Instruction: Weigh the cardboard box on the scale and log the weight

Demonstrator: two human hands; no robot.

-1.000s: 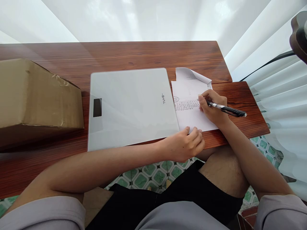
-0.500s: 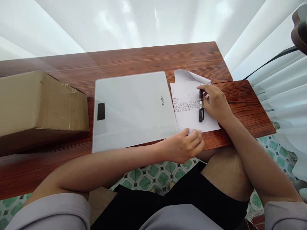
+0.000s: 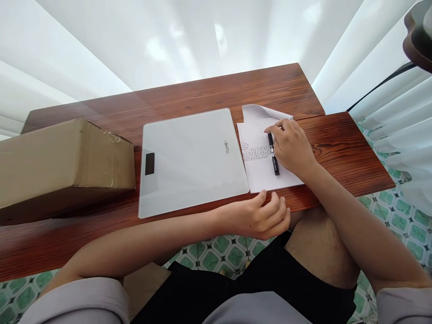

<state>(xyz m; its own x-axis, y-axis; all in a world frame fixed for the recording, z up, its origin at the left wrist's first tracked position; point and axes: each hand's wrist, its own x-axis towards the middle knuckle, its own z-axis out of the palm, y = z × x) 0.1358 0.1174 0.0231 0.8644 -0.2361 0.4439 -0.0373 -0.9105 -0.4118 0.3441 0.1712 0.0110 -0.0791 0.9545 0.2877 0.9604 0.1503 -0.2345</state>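
My right hand (image 3: 292, 146) rests on the sheet of paper (image 3: 266, 173), fingers loosely together, fingertips touching the black pen (image 3: 273, 154), which lies flat on the written lines. At six o'clock from the paper, my left hand (image 3: 261, 218) sits curled at the table (image 3: 202, 92) edge, holding nothing. At nine o'clock, the white scale (image 3: 191, 159); beyond it, the cardboard box (image 3: 60, 162).

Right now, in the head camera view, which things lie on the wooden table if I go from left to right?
cardboard box → white glass scale → sheet of paper → black pen, lying on the paper → right hand, resting beside the pen.
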